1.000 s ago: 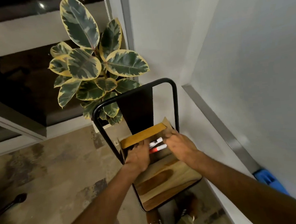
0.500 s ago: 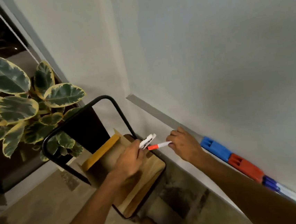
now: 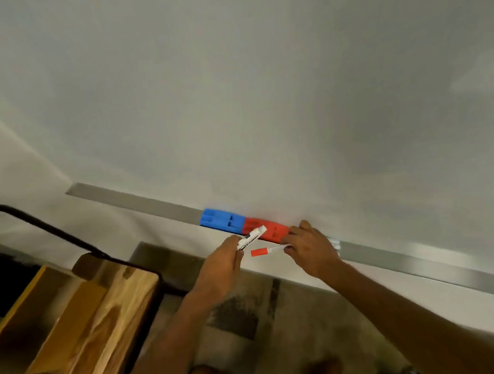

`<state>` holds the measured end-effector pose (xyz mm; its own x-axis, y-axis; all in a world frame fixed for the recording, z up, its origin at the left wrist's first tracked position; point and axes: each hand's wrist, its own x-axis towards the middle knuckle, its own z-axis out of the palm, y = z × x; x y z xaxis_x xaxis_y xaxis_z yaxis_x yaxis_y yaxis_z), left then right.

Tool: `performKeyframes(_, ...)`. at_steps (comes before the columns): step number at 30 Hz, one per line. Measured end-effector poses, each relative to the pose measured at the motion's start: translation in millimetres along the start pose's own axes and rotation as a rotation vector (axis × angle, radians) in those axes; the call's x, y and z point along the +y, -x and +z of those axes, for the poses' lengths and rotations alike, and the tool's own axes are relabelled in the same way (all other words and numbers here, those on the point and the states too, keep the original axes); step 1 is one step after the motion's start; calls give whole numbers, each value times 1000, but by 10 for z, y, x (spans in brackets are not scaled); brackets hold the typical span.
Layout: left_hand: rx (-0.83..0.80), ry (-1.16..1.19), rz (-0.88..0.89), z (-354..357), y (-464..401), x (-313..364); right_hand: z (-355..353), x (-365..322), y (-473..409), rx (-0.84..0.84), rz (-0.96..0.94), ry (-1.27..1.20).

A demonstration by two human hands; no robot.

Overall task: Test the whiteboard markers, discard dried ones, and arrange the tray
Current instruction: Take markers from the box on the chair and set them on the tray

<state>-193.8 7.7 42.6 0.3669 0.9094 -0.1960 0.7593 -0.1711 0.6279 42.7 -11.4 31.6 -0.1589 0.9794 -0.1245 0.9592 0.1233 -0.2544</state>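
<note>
Both hands are raised to the metal tray (image 3: pixel 428 263) that runs along the bottom edge of the whiteboard (image 3: pixel 261 95). The left hand (image 3: pixel 221 261) has its fingers curled round a white marker (image 3: pixel 252 237), which sticks up and to the right out of the fist and crosses in front of the red eraser (image 3: pixel 274 231). The right hand (image 3: pixel 310 248) pinches the white barrel end of a second marker with a red cap (image 3: pixel 265 250); this marker lies roughly level, cap pointing left toward the left hand, in front of the wall just below the tray. The two markers are near each other but apart. On the tray, a blue eraser (image 3: pixel 222 221) sits touching the red eraser on its left side. Just beyond the right hand, the white ends of more markers (image 3: pixel 334 243) show on the tray, mostly hidden by the hand, so their number cannot be told. Lower left stands a chair (image 3: pixel 110 320) with a wooden seat and a black metal frame, carrying a brown cardboard box (image 3: pixel 40 312). The floor (image 3: pixel 314 331) beneath is mottled brown tile.
</note>
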Motion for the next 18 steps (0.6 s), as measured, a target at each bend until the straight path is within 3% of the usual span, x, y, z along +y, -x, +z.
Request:
performKeyframes(6,-55,-25,29,772,-178,729,115,1087,655,-1,234,-10)
performKeyframes(9,-160,-31,14,1040,-309,932,194,1491,876,1,356,-9)
performKeyframes(18,-334,-197,64,1431,-565,1157,486,2089,928,-94,511,0)
